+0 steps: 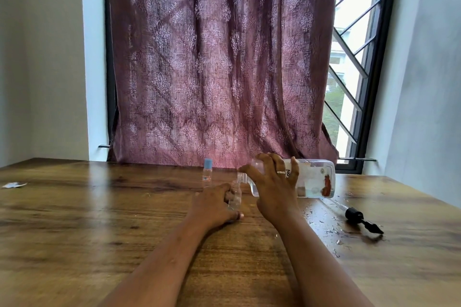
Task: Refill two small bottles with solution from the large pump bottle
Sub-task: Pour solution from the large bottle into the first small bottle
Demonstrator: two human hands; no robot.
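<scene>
My right hand (272, 182) grips the large clear bottle (314, 179), tipped on its side with its threaded neck pointing left and down. The neck sits just above the mouth of a small clear bottle (235, 198) standing open on the wooden table (99, 219). My left hand (214, 204) is wrapped around that small bottle from the left. A second small bottle (207, 174) with a blue cap stands upright behind my left hand. The black pump head with its tube (359, 217) lies on the table to the right.
Wet drops and small flecks are scattered on the table around the pump head. A small scrap of wrapper (13, 184) lies at the far left edge. A purple curtain (219, 62) hangs behind the table over a barred window.
</scene>
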